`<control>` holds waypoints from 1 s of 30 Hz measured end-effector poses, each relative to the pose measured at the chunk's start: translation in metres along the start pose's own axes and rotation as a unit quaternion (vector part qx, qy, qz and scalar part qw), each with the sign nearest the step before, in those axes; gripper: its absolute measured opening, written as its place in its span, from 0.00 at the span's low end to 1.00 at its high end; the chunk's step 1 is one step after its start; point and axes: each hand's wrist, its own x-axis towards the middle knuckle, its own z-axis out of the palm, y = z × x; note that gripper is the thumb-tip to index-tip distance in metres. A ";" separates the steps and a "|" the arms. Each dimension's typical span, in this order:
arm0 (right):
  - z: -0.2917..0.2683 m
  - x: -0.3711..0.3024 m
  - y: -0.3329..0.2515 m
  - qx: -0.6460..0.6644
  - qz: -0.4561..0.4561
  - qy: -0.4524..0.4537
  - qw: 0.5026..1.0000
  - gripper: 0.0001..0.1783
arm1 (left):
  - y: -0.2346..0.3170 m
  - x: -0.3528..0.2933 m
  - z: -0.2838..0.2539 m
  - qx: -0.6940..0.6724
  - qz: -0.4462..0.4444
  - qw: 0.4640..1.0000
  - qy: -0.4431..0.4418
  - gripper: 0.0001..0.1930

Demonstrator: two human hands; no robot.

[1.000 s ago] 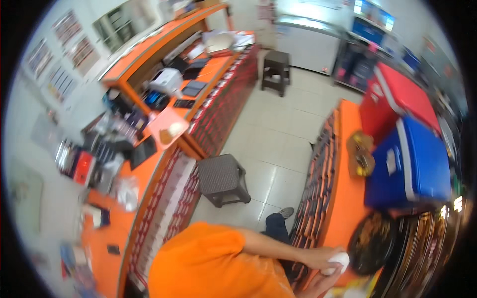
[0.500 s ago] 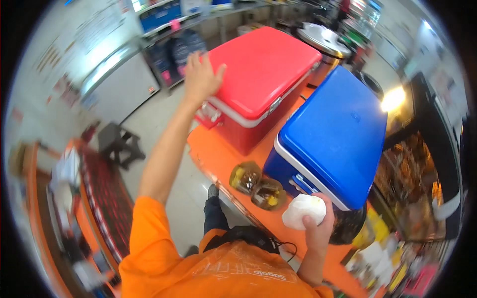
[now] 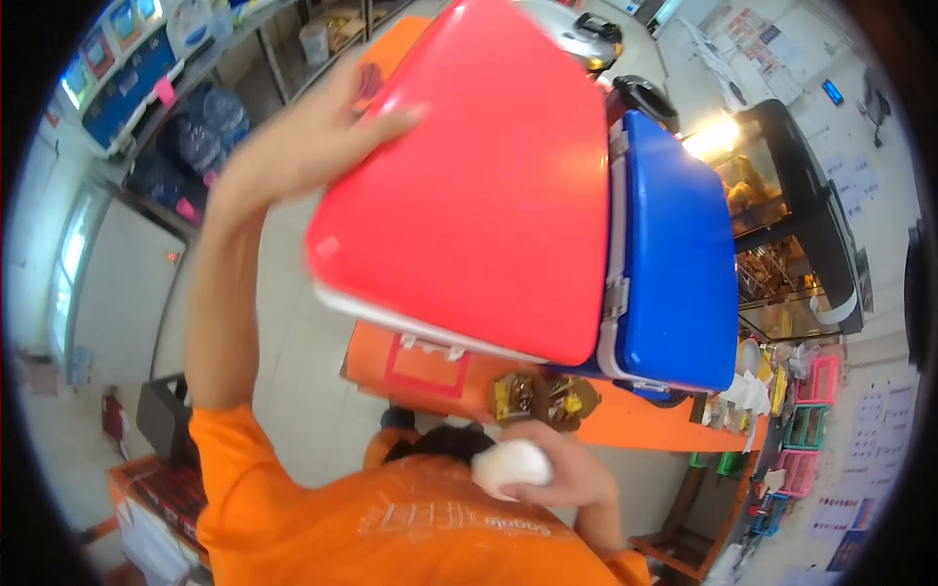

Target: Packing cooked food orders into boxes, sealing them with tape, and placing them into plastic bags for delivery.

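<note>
My left hand (image 3: 327,137), smeared by motion, grips the left edge of the lid (image 3: 479,186) of a red cooler box, thumb on top and fingers over the side. That lid looks raised and tilted, and it hides most of the box below. In my right hand (image 3: 572,469), close to my body, is a white rounded bundle (image 3: 511,471). A blue cooler box (image 3: 679,264) with a closed lid stands against the red one's right side. Two open brown packets, a left packet (image 3: 518,397) and a right packet (image 3: 572,400), lie on the orange table (image 3: 650,418) near me.
Right of the blue box stands a lit glass food case (image 3: 772,215). Behind the boxes are a large metal pot (image 3: 572,34) and a dark round pot (image 3: 640,103). A white chest freezer (image 3: 122,278) and a dark stool (image 3: 164,420) are at left. Coloured baskets (image 3: 806,425) stand at right.
My view has swung right and closer. The red lid has come up at its left side with my left hand on it. My right hand has drawn the white bundle nearer my body.
</note>
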 end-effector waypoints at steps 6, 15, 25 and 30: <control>0.036 0.120 -0.047 0.126 -0.022 0.217 0.968 0.35 | 0.114 0.032 -0.032 0.032 0.207 0.970 -0.124 0.26; -0.012 -0.031 -0.014 -0.033 0.075 0.342 0.936 0.18 | 0.027 0.024 -0.019 -0.040 0.068 0.993 -0.082 0.33; -0.259 -0.075 0.113 -0.168 0.351 0.502 0.772 0.39 | 0.040 -0.066 0.024 0.173 0.005 0.984 -0.040 0.23; -0.293 -0.105 0.138 -0.184 0.406 0.481 0.755 0.49 | 0.134 -0.084 0.200 0.100 0.183 0.966 -0.152 0.40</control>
